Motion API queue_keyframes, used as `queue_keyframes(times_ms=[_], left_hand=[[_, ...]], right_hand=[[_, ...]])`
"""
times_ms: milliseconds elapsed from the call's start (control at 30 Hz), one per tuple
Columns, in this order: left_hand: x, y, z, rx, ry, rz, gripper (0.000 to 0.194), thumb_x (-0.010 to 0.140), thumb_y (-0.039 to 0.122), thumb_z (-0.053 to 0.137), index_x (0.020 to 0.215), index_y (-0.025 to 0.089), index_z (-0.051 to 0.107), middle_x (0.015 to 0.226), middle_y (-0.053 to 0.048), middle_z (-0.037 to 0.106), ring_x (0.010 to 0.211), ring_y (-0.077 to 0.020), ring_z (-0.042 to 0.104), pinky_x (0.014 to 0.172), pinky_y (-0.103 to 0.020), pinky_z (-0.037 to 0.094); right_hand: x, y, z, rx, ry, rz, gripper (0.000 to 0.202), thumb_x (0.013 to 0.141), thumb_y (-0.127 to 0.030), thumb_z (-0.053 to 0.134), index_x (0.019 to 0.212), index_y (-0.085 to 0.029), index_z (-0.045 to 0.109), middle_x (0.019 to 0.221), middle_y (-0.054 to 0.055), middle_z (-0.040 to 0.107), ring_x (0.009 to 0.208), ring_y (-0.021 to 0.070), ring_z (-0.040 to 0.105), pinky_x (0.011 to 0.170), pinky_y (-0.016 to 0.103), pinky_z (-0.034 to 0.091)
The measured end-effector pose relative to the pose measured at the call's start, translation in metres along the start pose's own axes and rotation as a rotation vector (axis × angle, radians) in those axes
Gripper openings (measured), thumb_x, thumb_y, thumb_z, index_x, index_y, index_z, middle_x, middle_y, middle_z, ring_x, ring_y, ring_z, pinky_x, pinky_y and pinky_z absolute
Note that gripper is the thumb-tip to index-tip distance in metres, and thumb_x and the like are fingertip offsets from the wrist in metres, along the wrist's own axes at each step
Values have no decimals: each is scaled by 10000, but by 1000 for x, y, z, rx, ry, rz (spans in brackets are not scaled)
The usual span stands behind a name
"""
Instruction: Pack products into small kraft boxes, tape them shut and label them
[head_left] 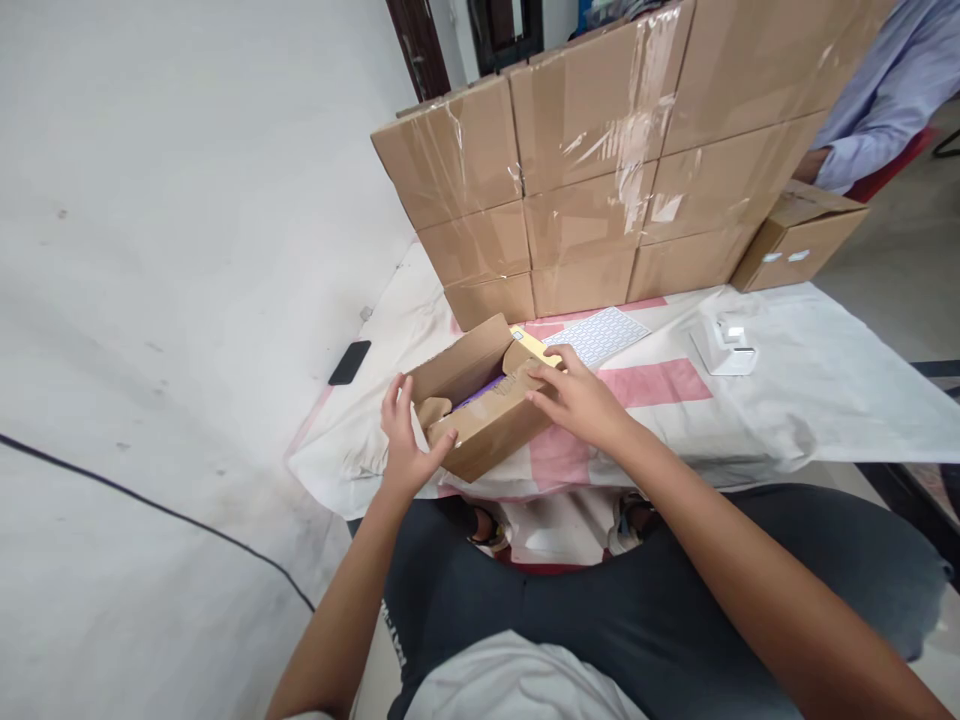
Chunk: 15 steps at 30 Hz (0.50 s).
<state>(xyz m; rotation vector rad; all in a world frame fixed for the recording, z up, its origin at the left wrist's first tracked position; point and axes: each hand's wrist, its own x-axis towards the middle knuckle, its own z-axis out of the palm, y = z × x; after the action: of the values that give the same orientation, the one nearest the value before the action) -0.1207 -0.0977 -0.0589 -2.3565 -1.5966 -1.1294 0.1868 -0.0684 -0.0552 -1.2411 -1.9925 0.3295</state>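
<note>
An open cardboard box stands at the table's near edge, its long flap raised at the back. Something purple shows inside it, mostly hidden by the front wall. My left hand is at the box's left end, thumb and fingers spread around the corner. At the right end, my right hand has its fingers apart and touches the top edge near a small flap. A yellow item lies just behind that end, partly covered by my right hand. Beyond it is a white sheet with rows of blue labels.
A wall of stacked, taped cardboard boxes rises behind. A black phone lies at the left, a white tape dispenser at the right. Another carton stands farther right, near a person's sleeve. A white and pink cloth covers the table.
</note>
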Motion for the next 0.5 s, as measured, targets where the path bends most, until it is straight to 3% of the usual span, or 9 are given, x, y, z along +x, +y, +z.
queue_keyframes(times_ms=[133,200,300,400,500], left_hand=[[12,1,-7,-13,-34,16,1036,837,528,698,1635,260,94,1692,-203,173,1546,-384,246,1192,-571,324],[13,7,-15,29,-112,43,915,878,471,675,1623,282,178,1648,-178,342,1486,-365,363,1173,-567,310],[12,20,-24,90,-347,95,521,1017,309,466,1534,315,398,1388,-91,664,1255,-266,593,1141,-540,266],[11,33,-27,152,-439,123,479,1043,356,434,1517,280,438,1313,-98,697,1173,-250,630,1146,-542,230],[15,45,-21,248,-438,139,662,963,535,569,1540,248,422,1299,-136,667,1212,-317,587,1173,-582,205]], right_hand=[[-3,-3,6,17,-14,26,286,970,-350,608,1199,-198,689,1239,128,590,1000,248,669,882,406,571],[-4,-6,6,21,-30,28,296,968,-362,607,1209,-206,679,1259,130,597,1033,266,664,885,418,567],[0,-5,-5,116,-65,95,508,932,-372,649,1412,-236,551,1274,125,634,968,261,678,827,416,580],[11,13,-41,298,22,229,745,893,-388,695,1550,-265,367,1147,78,699,773,205,675,706,366,586],[23,50,-104,331,295,397,690,894,-354,712,1500,-215,415,1031,66,706,706,167,658,676,328,559]])
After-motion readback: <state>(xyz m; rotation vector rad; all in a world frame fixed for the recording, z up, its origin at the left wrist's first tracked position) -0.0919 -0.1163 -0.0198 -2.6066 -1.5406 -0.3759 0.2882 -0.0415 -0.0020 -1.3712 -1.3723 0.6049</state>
